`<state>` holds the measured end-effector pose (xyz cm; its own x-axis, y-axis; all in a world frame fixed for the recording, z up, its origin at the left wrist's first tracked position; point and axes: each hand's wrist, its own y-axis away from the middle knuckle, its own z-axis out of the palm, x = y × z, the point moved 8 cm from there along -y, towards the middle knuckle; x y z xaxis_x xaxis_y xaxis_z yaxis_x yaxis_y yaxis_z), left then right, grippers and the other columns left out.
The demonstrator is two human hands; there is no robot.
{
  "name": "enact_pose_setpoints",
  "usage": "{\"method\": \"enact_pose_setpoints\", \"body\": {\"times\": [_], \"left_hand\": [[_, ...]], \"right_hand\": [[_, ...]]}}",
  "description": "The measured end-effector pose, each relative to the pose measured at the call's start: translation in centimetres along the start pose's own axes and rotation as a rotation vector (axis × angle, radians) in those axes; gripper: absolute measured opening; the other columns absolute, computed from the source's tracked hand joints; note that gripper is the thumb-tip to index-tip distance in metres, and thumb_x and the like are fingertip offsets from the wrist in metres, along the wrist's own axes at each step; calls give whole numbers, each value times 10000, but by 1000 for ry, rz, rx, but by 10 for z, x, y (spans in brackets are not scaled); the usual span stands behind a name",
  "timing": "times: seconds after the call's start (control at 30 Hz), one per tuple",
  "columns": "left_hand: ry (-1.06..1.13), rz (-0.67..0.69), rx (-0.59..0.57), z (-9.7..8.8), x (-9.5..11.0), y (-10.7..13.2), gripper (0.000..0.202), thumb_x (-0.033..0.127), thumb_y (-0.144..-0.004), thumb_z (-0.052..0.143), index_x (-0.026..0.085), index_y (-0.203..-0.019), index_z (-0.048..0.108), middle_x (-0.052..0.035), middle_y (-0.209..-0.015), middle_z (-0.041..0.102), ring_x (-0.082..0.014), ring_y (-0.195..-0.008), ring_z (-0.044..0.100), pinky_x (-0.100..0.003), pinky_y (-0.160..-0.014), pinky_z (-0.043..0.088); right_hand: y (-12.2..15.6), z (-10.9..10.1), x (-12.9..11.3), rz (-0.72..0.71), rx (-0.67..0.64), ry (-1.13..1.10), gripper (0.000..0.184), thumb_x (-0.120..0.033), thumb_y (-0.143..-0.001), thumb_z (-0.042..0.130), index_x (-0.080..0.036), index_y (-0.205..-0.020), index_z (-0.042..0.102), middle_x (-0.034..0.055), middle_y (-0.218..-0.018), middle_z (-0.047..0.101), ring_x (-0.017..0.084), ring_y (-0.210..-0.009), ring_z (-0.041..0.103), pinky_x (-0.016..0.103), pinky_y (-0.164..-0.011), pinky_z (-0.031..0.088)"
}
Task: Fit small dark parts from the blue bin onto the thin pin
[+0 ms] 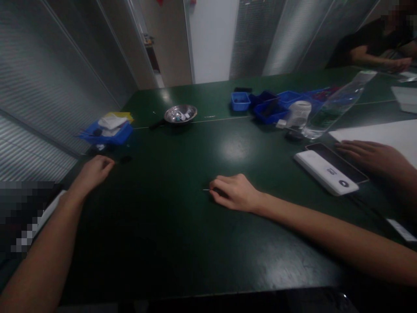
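My right hand (235, 192) rests low over the green table, its fingers pinched on a thin, needle-like piece (206, 189) whose pale tip sticks out to the left. At the left, my left hand (97, 170) is closed, with thumb and fingertips pressed together. Whatever is between those fingers is too small or hidden to make out. A dark round spot (125, 159) shows on the table just right of the left fingertips. Beyond this hand stands a blue tray (121, 135) holding white cloth or paper and dark items.
A metal pan (169, 116) with small pieces stands at the back, near several blue bins (240, 102). To the right are a clear bottle (335, 108), a white power bank (325, 173), a phone (339, 163) and another person's hand (371, 156). Another person sits at the far right.
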<state>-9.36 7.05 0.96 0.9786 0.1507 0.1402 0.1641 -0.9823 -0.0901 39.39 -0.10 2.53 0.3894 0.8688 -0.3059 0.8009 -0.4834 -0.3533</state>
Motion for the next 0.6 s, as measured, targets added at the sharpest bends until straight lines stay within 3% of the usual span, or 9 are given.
{"method": "enact_pose_setpoints", "body": {"times": [0.1, 0.23, 0.37, 0.6], "left_hand": [[86, -207, 65, -9, -11, 5, 263, 326, -815, 700, 147, -1008, 689, 3, -891, 681, -157, -791, 598, -200, -667, 428], [585, -415, 185, -9, -20, 12, 246, 233, -821, 687, 107, -1030, 656, 12, -801, 681, -108, -690, 604, -183, -623, 459], [845, -414, 229, -3, -14, 12, 301, 151, -804, 692, 82, -1096, 659, 1, -826, 693, -92, -721, 619, -193, -698, 504], [814, -427, 162, 7, -15, 8, 389, 181, -820, 691, 49, -1185, 666, -58, -921, 731, -114, -769, 656, -224, -739, 536]], "right_hand": [[0, -1, -1, -5, -3, 1, 240, -336, -1013, 428, -169, -1031, 601, 17, -872, 635, 88, -630, 511, 230, -543, 333], [-1, -1, -1, -8, -12, -3, 245, -339, -1015, 424, -167, -1027, 598, 18, -869, 632, 88, -633, 512, 226, -543, 329], [0, -1, -1, -5, -11, -10, 248, -342, -1017, 420, -170, -1036, 597, 18, -872, 633, 86, -622, 499, 226, -544, 329], [0, -1, -1, -1, -24, -13, 248, -337, -1017, 422, -168, -1050, 599, 18, -883, 632, 86, -632, 504, 229, -547, 332]]}}
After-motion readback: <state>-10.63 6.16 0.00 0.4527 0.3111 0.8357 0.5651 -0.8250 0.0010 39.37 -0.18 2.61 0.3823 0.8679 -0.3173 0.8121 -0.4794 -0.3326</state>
